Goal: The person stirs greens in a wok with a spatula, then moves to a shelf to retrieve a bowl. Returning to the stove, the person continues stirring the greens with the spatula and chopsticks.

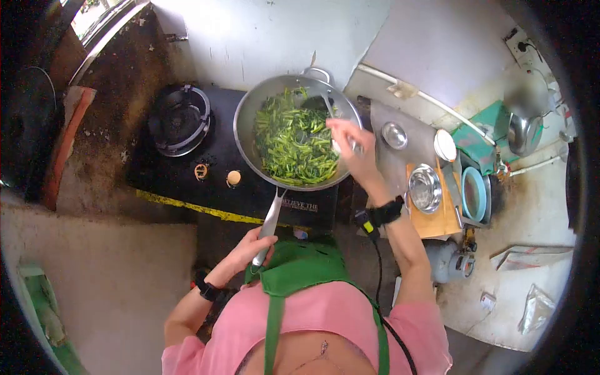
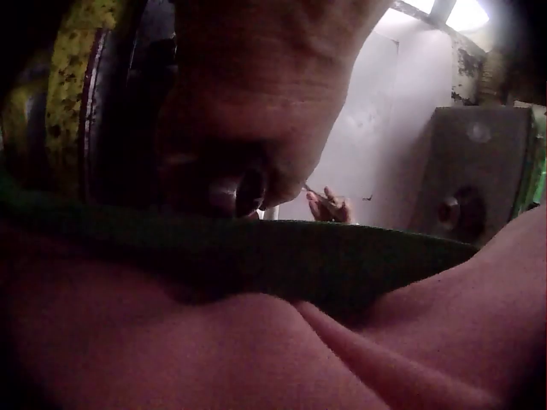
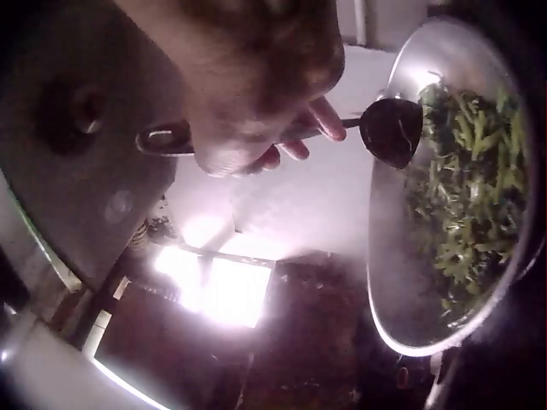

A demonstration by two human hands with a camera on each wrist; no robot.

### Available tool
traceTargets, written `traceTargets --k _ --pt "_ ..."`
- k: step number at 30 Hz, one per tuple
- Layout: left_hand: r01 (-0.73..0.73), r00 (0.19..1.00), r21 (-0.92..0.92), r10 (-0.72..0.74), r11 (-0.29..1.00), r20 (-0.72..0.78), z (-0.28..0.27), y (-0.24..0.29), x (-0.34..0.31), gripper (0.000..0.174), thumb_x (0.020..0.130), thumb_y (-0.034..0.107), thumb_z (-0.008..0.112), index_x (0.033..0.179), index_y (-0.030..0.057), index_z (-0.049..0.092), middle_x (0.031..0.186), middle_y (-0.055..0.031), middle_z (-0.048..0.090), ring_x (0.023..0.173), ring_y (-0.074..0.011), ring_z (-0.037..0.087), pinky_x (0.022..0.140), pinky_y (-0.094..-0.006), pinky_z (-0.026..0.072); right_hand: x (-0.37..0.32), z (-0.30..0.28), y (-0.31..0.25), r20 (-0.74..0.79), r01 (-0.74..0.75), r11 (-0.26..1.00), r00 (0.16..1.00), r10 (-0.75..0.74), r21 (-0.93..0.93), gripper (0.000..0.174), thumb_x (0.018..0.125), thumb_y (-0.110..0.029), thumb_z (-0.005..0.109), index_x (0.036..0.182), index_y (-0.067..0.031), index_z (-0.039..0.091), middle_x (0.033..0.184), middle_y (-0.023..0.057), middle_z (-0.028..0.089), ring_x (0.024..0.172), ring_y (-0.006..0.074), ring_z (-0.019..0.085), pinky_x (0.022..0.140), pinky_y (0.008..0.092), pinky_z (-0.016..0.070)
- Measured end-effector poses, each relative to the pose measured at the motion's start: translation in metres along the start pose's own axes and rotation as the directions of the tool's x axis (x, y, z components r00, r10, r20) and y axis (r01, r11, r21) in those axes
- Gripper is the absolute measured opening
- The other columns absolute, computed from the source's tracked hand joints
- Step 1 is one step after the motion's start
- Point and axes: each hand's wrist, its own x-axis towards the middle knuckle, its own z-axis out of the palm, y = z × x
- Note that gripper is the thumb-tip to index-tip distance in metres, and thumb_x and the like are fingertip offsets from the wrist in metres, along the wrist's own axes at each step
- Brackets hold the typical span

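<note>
A large wok full of chopped leafy greens sits over the black stove. My left hand grips the wok's long metal handle near its end, close to the green apron. In the left wrist view the handle's round end pokes out of that hand. Over the wok's right side, my right hand holds a ladle by its metal handle. The ladle's dark head is at the upper right of the greens, inside the rim in the head view.
Left of the wok is a second burner on the black stove, with two knobs at the front. To the right stand a metal bowl on a wooden board, a small metal dish and a blue basin. A gas cylinder stands below.
</note>
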Motion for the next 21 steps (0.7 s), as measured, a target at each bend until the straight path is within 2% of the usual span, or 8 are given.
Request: traceTargets --k 2,5,7,9,12,15,17,21 --pt "0.020 1.000 -0.023 -0.020 1.000 -0.003 0.002 0.003 -0.003 0.022 0.085 0.022 0.055 0.091 0.0036 0.044 0.059 -0.0026 0.052 0.045 -0.0114 0.050 0.042 -0.0247 0.0393 0.023 0.010 0.002 -0.038 -0.197 0.969 0.978 0.205 0.152 0.015 0.086 -0.011 0.059 0.098 -0.0039 0.065 0.072 0.0010 0.059 0.062 0.0057 0.047 0.059 0.0210 0.0398" --pt "0.032 0.999 -0.076 -0.033 0.997 -0.010 0.004 0.002 -0.004 0.021 0.085 0.020 0.055 0.091 0.0041 0.044 0.059 -0.0025 0.051 0.044 -0.0112 0.049 0.041 -0.0246 0.0389 0.033 0.045 0.032 -0.118 -0.122 0.969 0.982 0.150 0.212 0.016 0.086 -0.012 0.059 0.099 -0.0050 0.065 0.076 0.0017 0.061 0.064 0.0054 0.049 0.060 0.0219 0.0409" --pt "0.030 0.999 -0.108 -0.031 0.994 -0.010 0.003 0.005 -0.001 0.020 0.085 0.020 0.056 0.091 0.0044 0.044 0.058 -0.0024 0.051 0.044 -0.0112 0.048 0.040 -0.0245 0.0386 0.012 0.055 0.029 0.027 -0.142 0.910 0.989 0.143 0.390 0.012 0.086 -0.011 0.058 0.092 -0.0036 0.064 0.083 0.0035 0.064 0.066 0.0064 0.053 0.060 0.0228 0.0426" --pt "0.053 0.998 -0.123 -0.054 0.991 -0.011 0.005 0.008 -0.004 0.019 0.085 0.019 0.056 0.091 0.0049 0.044 0.058 -0.0025 0.051 0.044 -0.0112 0.048 0.040 -0.0246 0.0384 -0.006 0.033 0.004 0.270 -0.061 0.969 0.963 -0.006 0.239 0.012 0.082 -0.009 0.060 0.074 -0.0012 0.056 0.097 0.0102 0.066 0.071 0.0107 0.059 0.062 0.0260 0.0463" --pt "0.061 0.996 -0.091 -0.066 0.994 -0.055 0.007 0.012 -0.006 0.018 0.085 0.019 0.056 0.090 0.0057 0.045 0.057 -0.0025 0.051 0.043 -0.0112 0.048 0.039 -0.0247 0.0386 -0.009 0.006 -0.026 0.466 0.017 0.982 0.879 -0.104 0.185 0.010 0.080 -0.008 0.061 0.075 -0.0016 0.056 0.097 0.0134 0.065 0.073 0.0181 0.062 0.063 0.0302 0.0490" --pt "0.075 0.994 -0.115 -0.083 0.991 -0.065 0.009 0.011 -0.007 0.018 0.084 0.020 0.056 0.090 0.0064 0.046 0.056 -0.0020 0.050 0.042 -0.0108 0.047 0.038 -0.0241 0.0381 0.007 0.014 -0.019 0.486 0.473 0.868 0.729 -0.482 0.151 0.010 0.076 -0.009 0.061 0.078 -0.0025 0.053 0.094 0.0143 0.062 0.075 0.0305 0.061 0.068 0.0367 0.0510" --pt "0.073 0.992 -0.104 -0.083 0.992 -0.097 0.012 0.011 -0.007 0.019 0.084 0.021 0.057 0.090 0.0067 0.046 0.056 -0.0018 0.050 0.042 -0.0106 0.047 0.038 -0.0238 0.0376 0.029 0.025 0.007 0.591 0.621 0.775 0.582 -0.559 0.121 0.012 0.076 -0.012 0.060 0.077 -0.0032 0.052 0.096 0.0133 0.059 0.079 0.0298 0.060 0.070 0.0369 0.0510" --pt "0.061 0.985 -0.093 -0.075 0.994 -0.155 0.013 0.007 -0.008 0.021 0.083 0.023 0.057 0.091 0.0068 0.047 0.056 -0.0015 0.050 0.040 -0.0102 0.046 0.036 -0.0233 0.0362 0.050 0.013 0.040 0.722 0.742 0.670 0.447 -0.528 0.030 0.008 0.076 -0.011 0.057 0.078 -0.0053 0.052 0.098 0.0118 0.058 0.080 0.0292 0.058 0.068 0.0367 0.0504"
